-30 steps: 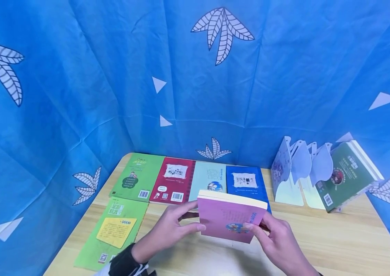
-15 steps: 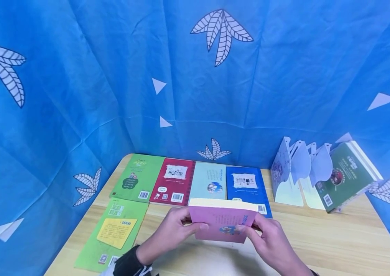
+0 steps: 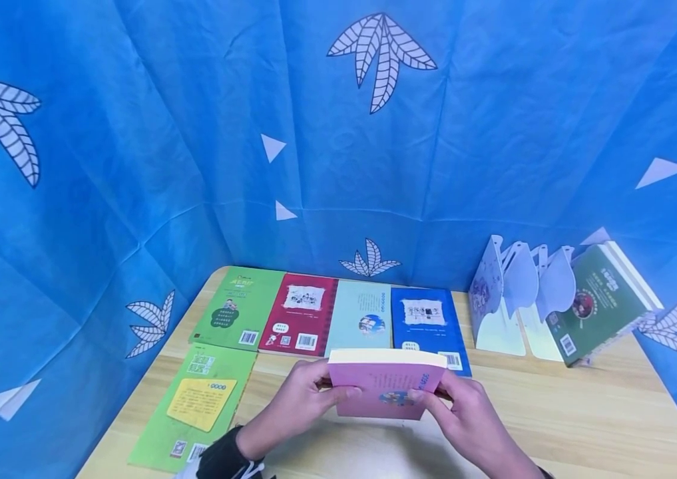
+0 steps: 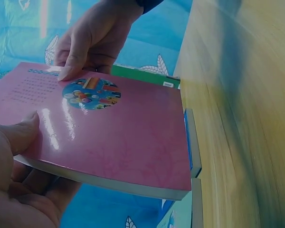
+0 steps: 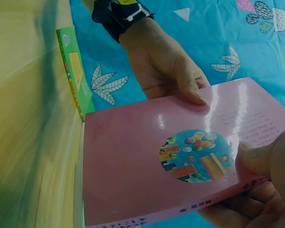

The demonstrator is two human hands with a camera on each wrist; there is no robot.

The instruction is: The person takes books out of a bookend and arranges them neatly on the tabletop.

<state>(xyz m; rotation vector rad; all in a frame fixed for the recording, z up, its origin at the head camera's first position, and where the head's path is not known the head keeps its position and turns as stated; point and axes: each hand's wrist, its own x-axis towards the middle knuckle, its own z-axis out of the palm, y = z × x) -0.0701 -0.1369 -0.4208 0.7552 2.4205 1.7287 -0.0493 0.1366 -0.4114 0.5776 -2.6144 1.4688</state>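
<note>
Both hands hold a pink book (image 3: 383, 386) between them, its page edges facing up and its printed cover facing me. At the book's left side, my left hand (image 3: 299, 402) grips it with the thumb (image 4: 26, 133) on the cover and the fingers behind. On the opposite side my right hand (image 3: 470, 419) pinches it the same way, its thumb (image 5: 256, 159) beside the round picture. Behind the pink book lie a pale green book (image 3: 359, 309) and a blue book (image 3: 428, 326), each partly hidden by it in the head view.
A red book (image 3: 299, 313) and two green books (image 3: 239, 306) lie flat on the left of the wooden table (image 3: 584, 412). At the back right stands a white bookend rack (image 3: 520, 286), with a dark green book (image 3: 604, 299) leaning at its right end. A blue patterned cloth (image 3: 338, 133) hangs behind.
Both hands have brought the pink book slightly left and down, its top edge tipping lower and uncovering more of the blue book. Over the last half second it has hardly moved.
</note>
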